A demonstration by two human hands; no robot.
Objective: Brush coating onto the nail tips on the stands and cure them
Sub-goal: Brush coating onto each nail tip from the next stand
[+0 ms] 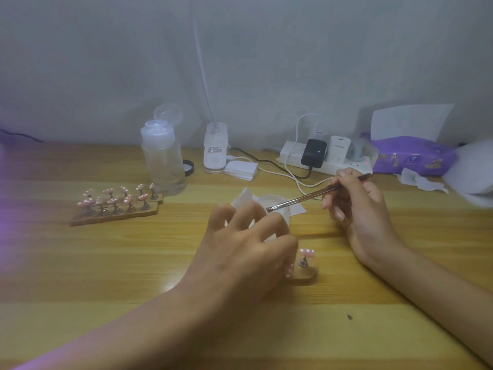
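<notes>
My left hand (240, 244) grips the jar (269, 202), right hand (357, 209) pinches the brush (314, 194); shifting my left could topple the nail stand (304, 263).

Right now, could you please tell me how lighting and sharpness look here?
Head view: dim, hazy and soft throughout; purple glow bleeds in at the picture's left edge; the far nail tips blur; the right hand throws a soft shadow on the table.
</notes>
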